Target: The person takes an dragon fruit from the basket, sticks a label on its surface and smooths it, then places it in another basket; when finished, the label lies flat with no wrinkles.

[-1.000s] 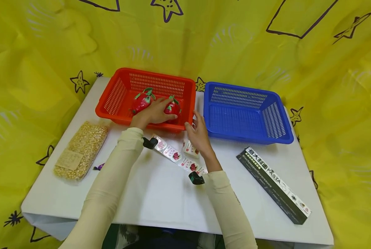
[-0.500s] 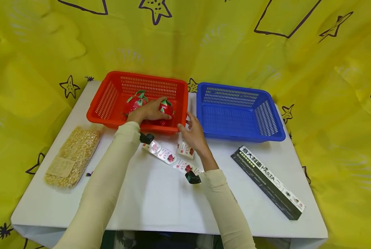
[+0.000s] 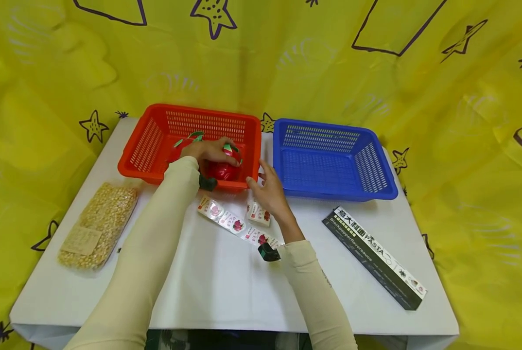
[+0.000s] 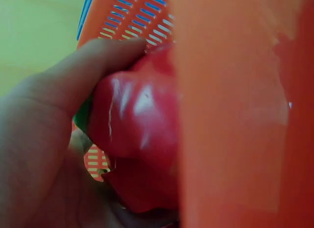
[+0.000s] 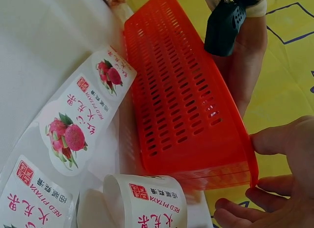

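Note:
Inside the red basket [image 3: 204, 121], my left hand [image 3: 208, 150] grips a red dragon fruit [image 3: 223, 171] with green-tipped scales. The left wrist view shows the fingers curled round the glossy fruit, close behind the basket wall [image 4: 230, 115]. A second dragon fruit [image 3: 176, 150] lies to its left, partly covered by the hand. My right hand [image 3: 270, 192] holds the basket's near right corner, thumb on the rim and fingers on the outer side. Below that corner are a strip of dragon fruit labels [image 3: 236, 225] and its label roll [image 3: 258, 214], both on the table.
To the right of the red basket stands a blue basket [image 3: 331, 193]. A black and white pasta box [image 3: 374, 257] lies slanted at the table's right. A clear bag of yellow corn kernels [image 3: 99, 226] lies on the left. A yellow cloth [image 3: 243, 73] hangs behind.
The gripped dragon fruit has been turned in my left hand, so more of its red body shows toward the near wall. My right hand stays at the basket corner; the head view has shifted slightly.

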`<state>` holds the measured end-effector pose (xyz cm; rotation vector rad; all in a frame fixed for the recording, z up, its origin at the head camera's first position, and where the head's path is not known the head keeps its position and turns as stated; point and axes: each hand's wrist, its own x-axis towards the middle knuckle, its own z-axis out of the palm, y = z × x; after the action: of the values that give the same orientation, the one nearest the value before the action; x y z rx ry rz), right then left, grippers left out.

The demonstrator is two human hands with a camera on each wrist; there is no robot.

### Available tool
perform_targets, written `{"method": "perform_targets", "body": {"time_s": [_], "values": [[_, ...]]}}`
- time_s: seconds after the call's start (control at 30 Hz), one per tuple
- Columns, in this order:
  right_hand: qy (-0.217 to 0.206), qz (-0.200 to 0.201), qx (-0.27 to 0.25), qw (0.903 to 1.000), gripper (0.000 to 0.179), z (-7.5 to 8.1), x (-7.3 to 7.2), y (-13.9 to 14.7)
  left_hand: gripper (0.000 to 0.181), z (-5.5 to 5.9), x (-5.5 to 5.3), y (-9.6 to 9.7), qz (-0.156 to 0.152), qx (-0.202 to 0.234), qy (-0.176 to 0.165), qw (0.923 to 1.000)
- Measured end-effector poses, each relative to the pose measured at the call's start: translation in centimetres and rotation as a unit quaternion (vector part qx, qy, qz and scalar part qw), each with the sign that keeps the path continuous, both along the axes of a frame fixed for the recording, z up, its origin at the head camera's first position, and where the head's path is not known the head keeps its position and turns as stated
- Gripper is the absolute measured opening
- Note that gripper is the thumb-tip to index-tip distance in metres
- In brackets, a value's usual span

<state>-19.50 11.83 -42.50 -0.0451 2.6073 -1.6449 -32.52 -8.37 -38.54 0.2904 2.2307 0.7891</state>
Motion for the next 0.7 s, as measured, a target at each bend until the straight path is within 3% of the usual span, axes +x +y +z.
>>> {"method": "perform_targets", "body": {"time_s": [0.2, 0.33, 0.47, 0.6, 0.7], "values": [[0.002, 0.002, 0.001, 1.0000, 0.070, -0.1, 0.1, 0.0, 0.081, 0.1, -0.2, 0.0, 0.016, 0.020, -0.041, 0.9988], [-0.001, 0.000, 0.009, 1.0000, 0.070, 0.0, 0.1, 0.1, 0.075, -0.1, -0.3, 0.2, 0.022, 0.045, -0.046, 0.9977], [-0.002, 0.002, 0.012, 0.9999, 0.069, 0.0, 0.1, 0.0, 0.071, -0.1, -0.4, 0.0, 0.014, 0.038, -0.037, 0.9985], [0.000, 0.004, 0.013, 0.9999, 0.069, 0.1, 0.1, 0.0, 0.073, 0.6, -0.4, -0.3, 0.023, 0.039, -0.047, 0.9979], [0.000, 0.005, 0.016, 0.9999, 0.069, 0.1, 0.1, 0.0, 0.077, 1.5, -0.3, -0.7, 0.031, 0.048, -0.035, 0.9977]]}}
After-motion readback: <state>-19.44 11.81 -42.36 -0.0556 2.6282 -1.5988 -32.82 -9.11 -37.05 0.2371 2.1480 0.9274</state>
